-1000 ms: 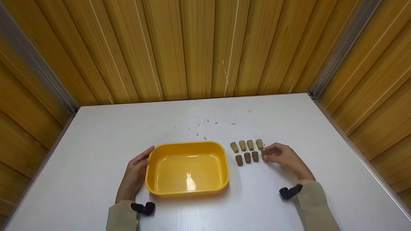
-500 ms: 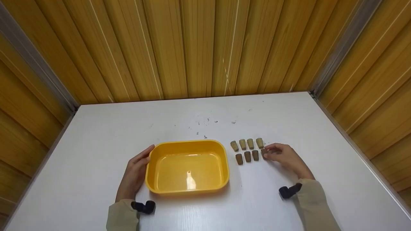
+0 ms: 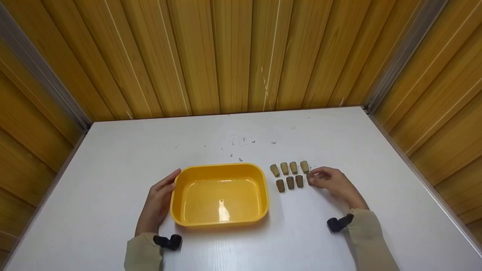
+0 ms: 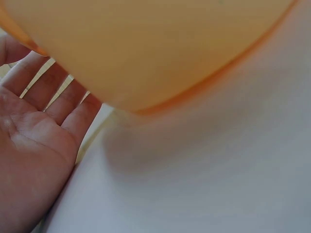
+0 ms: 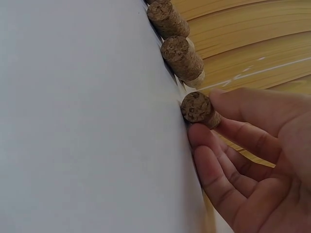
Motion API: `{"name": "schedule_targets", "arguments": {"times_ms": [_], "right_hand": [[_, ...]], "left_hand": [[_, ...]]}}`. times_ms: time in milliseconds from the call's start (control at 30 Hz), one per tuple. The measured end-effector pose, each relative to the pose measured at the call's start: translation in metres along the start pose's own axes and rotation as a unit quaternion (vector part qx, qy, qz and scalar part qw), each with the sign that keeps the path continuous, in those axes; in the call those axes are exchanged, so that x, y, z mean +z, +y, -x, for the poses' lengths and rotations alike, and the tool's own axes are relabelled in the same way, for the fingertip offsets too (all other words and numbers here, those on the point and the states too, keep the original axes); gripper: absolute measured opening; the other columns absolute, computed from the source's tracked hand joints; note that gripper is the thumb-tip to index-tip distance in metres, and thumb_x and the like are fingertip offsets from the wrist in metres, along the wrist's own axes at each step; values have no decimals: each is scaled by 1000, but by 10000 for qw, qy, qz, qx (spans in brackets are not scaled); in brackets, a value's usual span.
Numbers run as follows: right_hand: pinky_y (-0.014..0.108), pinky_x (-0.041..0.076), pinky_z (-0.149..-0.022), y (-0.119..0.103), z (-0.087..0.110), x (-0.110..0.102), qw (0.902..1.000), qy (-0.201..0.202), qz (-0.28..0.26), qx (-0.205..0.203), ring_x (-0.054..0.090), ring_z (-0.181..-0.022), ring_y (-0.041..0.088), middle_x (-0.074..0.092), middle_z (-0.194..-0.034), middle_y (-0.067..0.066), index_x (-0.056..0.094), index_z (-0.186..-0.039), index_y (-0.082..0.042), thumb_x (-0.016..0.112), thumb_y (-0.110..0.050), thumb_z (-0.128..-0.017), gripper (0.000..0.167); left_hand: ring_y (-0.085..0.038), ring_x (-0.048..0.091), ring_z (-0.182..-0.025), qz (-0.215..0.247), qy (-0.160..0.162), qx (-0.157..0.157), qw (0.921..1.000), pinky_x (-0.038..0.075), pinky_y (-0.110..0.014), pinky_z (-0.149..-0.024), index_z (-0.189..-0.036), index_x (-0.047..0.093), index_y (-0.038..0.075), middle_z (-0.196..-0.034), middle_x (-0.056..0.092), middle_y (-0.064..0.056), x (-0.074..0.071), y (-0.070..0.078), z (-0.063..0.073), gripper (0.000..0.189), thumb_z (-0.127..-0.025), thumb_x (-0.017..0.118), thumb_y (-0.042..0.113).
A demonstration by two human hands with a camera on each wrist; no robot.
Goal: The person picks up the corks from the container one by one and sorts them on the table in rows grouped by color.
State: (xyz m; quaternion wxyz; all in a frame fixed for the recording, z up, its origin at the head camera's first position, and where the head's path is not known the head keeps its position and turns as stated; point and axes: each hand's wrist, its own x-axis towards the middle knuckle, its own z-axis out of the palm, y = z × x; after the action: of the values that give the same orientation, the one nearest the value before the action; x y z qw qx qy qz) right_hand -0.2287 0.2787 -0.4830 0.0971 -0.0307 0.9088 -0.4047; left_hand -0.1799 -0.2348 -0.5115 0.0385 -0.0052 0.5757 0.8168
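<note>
A yellow plastic basin (image 3: 220, 224) stands on the white table. My left hand (image 3: 157, 201) rests against its left side, fingers mostly straight along the outer wall and thumb near the rim. In the left wrist view, the palm (image 4: 36, 131) faces the basin wall (image 4: 146, 58) and some fingertips are hidden behind it. To the right of the basin, my right hand (image 3: 333, 184) pinches a dark brown cork (image 5: 197, 108) between thumb and fingers. That cork is at the right end of a row of dark corks (image 3: 290, 183), beside a farther row of paler corks (image 3: 284, 168).
The white table (image 3: 113, 162) has small dark marks (image 3: 241, 141) behind the basin. Yellow wood-look panels (image 3: 233, 56) wall off the back and both sides. A black wrist camera (image 3: 168, 242) sits on the left sleeve, another black camera (image 3: 340, 223) on the right.
The view has shifted slightly. Both hands, the basin and the corks stay practically where they were, and the right hand still pinches the end cork.
</note>
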Motion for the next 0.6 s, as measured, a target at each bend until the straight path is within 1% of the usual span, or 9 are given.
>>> {"name": "schedule_targets", "arguments": {"times_ms": [267, 367, 600], "right_hand": [[27, 44, -81, 0, 2, 1, 9999, -4, -60, 96, 57, -99, 20, 65, -109, 11, 60, -125, -6, 68, -37, -86, 50], [26, 44, -81, -1, 2, 1, 10000, -26, -40, 81, 57, -99, 19, 65, -109, 11, 60, -126, -6, 66, -39, -88, 50], [26, 46, -79, 2, 2, 1, 9995, -63, -223, 210, 64, -93, 17, 67, -104, 9, 58, -128, -7, 61, -40, -91, 50]], "left_hand": [[-5, 50, -129, -120, -9, -59, 9999, 43, -22, -105, -144, 43, 6, -152, 41, -5, 1, 1, 1, 50, -95, 52, 11], [-5, 50, -128, -151, 27, -32, 9999, 44, -22, -104, -143, 44, 5, -151, 42, -5, 0, 0, 1, 50, -95, 52, 10], [-6, 50, -129, -57, 4, -20, 10000, 43, -22, -105, -143, 45, 5, -148, 46, -2, 0, 0, 1, 49, -94, 53, 10]]}}
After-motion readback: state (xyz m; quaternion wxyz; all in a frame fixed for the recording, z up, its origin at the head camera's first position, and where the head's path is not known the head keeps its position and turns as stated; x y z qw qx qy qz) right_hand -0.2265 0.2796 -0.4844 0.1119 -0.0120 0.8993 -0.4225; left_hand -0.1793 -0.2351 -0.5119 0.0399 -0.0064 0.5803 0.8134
